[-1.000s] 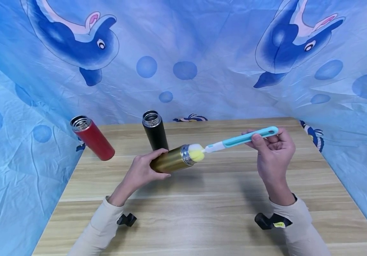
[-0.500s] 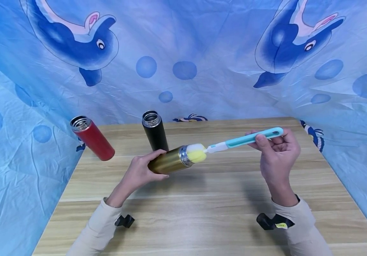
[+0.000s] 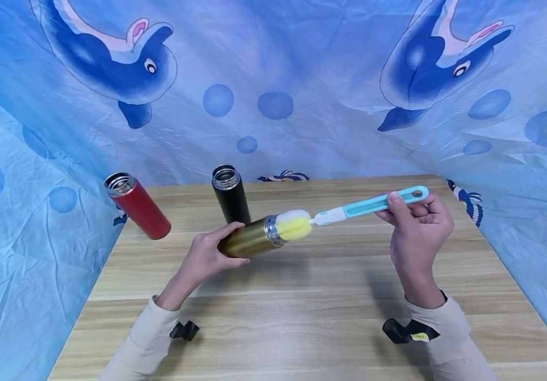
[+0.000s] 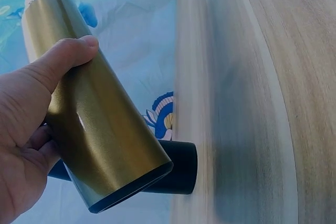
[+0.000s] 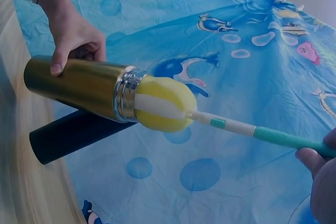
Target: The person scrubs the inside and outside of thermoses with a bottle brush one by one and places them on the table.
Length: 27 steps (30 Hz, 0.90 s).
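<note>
My left hand (image 3: pixel 208 254) grips a gold metal flask (image 3: pixel 249 238) round its body, tilted with its mouth toward the right. In the left wrist view the thumb lies across the gold wall and the dark base points down. My right hand (image 3: pixel 418 233) pinches the turquoise handle of a bottle brush (image 3: pixel 373 205). Its yellow and white sponge head (image 5: pixel 165 103) bulges out of the flask's silver threaded neck (image 5: pixel 126 93); any part of the sponge inside the neck is hidden.
A black flask (image 3: pixel 232 198) stands without a lid just behind the gold one. Farther left is a red lidless flask (image 3: pixel 144 209). The wooden table (image 3: pixel 283 328) meets a blue dolphin-print cloth (image 3: pixel 321 143) at the back and sides.
The right hand has drawn the bottle brush to the right, so more of its sponge head shows outside the neck. The left hand and gold flask have shifted slightly left.
</note>
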{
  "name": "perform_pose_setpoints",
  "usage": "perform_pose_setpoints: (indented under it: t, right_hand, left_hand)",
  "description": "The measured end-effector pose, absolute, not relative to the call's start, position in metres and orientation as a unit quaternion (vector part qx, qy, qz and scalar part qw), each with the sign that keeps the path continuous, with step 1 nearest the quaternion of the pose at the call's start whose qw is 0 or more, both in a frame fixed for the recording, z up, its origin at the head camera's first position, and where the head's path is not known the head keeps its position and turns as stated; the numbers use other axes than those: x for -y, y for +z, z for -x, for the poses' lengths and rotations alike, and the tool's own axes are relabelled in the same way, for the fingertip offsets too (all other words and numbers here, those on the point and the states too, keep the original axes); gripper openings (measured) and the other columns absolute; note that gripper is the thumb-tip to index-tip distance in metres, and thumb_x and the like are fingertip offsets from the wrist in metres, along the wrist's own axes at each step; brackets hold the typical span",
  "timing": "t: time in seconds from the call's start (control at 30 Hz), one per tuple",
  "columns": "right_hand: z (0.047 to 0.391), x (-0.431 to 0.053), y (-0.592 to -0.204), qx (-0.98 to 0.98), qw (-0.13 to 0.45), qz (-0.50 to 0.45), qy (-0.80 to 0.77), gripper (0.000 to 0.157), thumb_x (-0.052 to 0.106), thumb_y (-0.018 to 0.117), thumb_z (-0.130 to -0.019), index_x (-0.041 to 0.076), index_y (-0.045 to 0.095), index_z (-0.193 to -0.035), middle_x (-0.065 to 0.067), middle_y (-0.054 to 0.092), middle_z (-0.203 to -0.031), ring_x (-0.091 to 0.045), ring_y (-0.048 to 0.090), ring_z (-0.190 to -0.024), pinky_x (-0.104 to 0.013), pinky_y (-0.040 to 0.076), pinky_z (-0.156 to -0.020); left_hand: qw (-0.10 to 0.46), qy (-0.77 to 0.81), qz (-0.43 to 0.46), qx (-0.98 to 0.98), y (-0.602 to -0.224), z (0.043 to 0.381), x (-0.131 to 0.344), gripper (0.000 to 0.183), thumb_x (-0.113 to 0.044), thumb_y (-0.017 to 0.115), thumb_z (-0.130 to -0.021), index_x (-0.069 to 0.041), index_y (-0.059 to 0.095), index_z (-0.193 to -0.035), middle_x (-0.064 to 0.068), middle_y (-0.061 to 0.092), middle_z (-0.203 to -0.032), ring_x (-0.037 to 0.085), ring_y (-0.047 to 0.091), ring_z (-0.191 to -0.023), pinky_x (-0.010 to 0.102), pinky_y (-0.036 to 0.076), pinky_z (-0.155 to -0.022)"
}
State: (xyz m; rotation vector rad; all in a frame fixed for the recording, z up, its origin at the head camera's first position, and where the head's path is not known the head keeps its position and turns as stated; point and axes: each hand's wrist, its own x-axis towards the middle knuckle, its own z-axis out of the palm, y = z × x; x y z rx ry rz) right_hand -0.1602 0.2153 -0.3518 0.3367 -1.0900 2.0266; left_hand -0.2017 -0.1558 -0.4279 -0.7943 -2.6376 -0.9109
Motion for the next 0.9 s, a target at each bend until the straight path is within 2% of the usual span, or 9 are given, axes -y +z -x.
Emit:
perform_pose_setpoints:
  t: [0.37,0.9]
  right_hand:
    - [0.1628,-0.2202,-0.3544,0.416,0.402,-0.093,0.81,0.017,-0.021,0.07,-0.082,-0.018,0.057,-0.093,-0.027,0.072,-0.08,-0.029,0.076,-0.069,-0.033,0.06,-0.058]
    - [0.1555,-0.2202,-0.3505,0.396,0.383,-0.157,0.82,0.013,-0.024,0.061,-0.087,-0.019,0.054,-0.095,-0.028,0.071,-0.083,-0.032,0.076,-0.074,-0.036,0.061,-0.064]
  left_hand:
    - [0.134,-0.305,0.275,0.902,-0.4284,0.2006,0.1557,0.074,-0.028,0.098,-0.065,-0.016,0.066,-0.13,0.013,0.076,-0.106,0.02,0.07,-0.08,0.039,0.058,-0.068]
    - [0.126,-0.311,0.276,0.901,-0.4282,0.1994,0.1615,0.074,-0.026,0.098,-0.066,-0.015,0.066,-0.131,0.014,0.076,-0.11,0.023,0.071,-0.085,0.04,0.06,-0.073]
